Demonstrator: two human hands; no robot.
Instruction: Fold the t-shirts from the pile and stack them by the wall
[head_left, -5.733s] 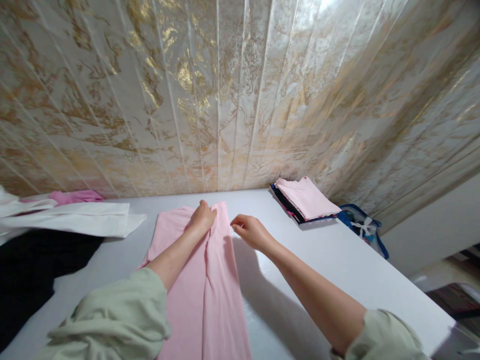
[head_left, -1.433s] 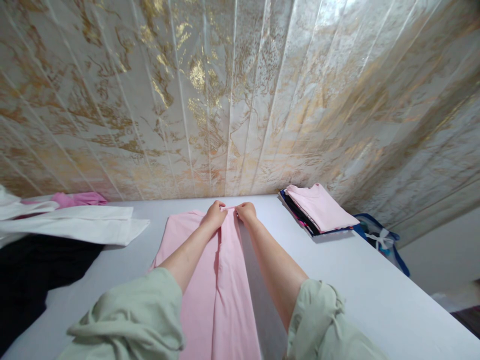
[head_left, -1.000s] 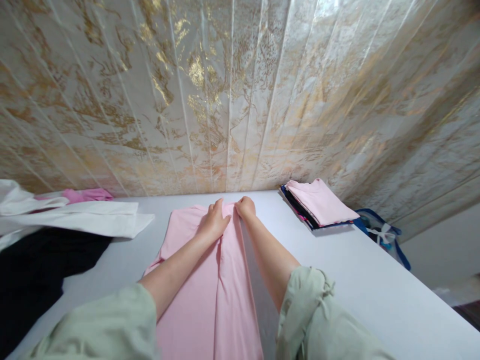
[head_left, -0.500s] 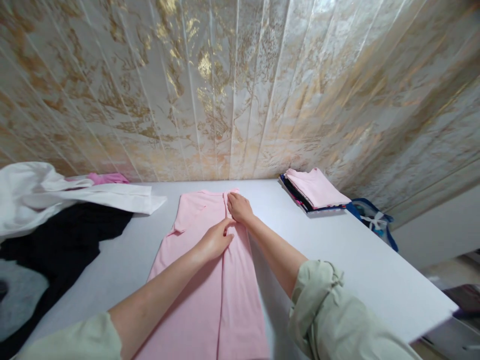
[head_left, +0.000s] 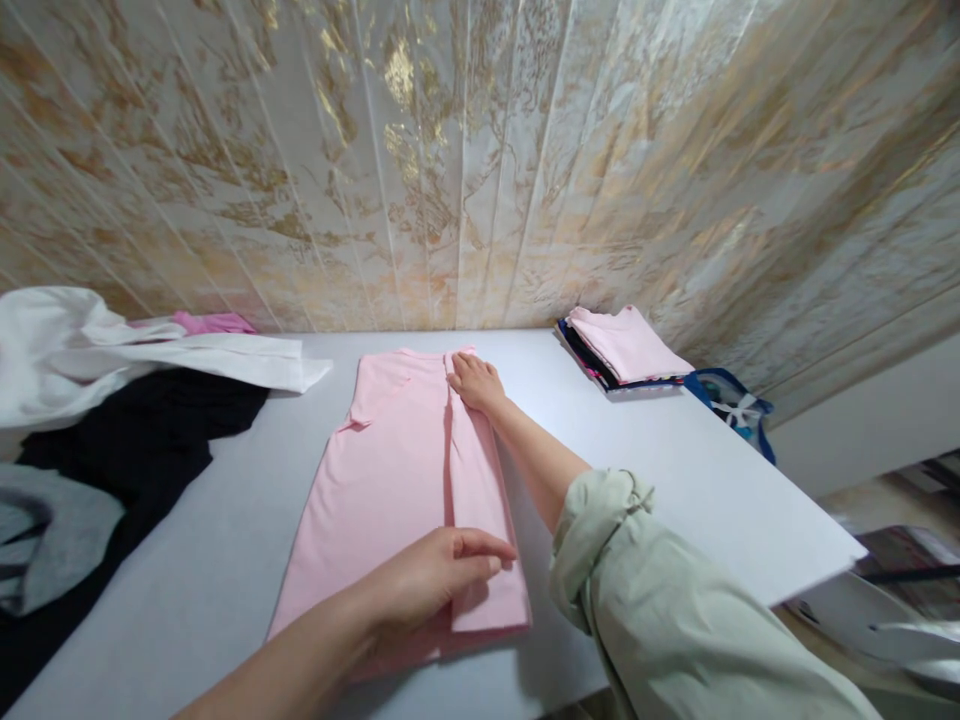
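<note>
A pink garment [head_left: 390,470] lies flat and lengthwise on the white table [head_left: 660,470], its right side folded inward along a straight crease. My right hand [head_left: 475,382] rests fingers down on the far end of that folded strip, near the neckline. My left hand [head_left: 431,578] lies flat at the near hem, fingers stretched across the fold's lower end. Neither hand grips the cloth; both press on it.
A stack of folded clothes [head_left: 626,345], pink on top, sits at the far right by the gold-patterned wall. A blue bag [head_left: 731,405] hangs past the table's right edge. White [head_left: 150,355], black [head_left: 127,430] and grey [head_left: 52,535] garments are heaped at the left.
My left hand slid from the far end of the garment down the crease to the near hem. My right hand stayed at the far end. The view tilted down and nearer.
</note>
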